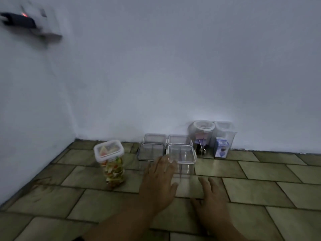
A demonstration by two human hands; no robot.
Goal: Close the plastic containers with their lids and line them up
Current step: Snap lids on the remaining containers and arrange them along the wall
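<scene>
An empty clear square container (182,158) stands open on the tiled floor. My left hand (160,180) lies with straight fingers against its left side. My right hand (211,195) hovers open just in front of it, holding nothing. Left of it is another clear square container (150,152). Two clear lids or shallow boxes (155,137) (178,139) lie behind them by the wall. A tall lidded container of colourful pieces (112,162) stands to the left.
At the wall to the right stand a round lidded jar (202,134) with binder clips and a tall clear container (224,138) holding a small blue box. White walls meet in a corner at the left. A dark device (20,20) is on the left wall.
</scene>
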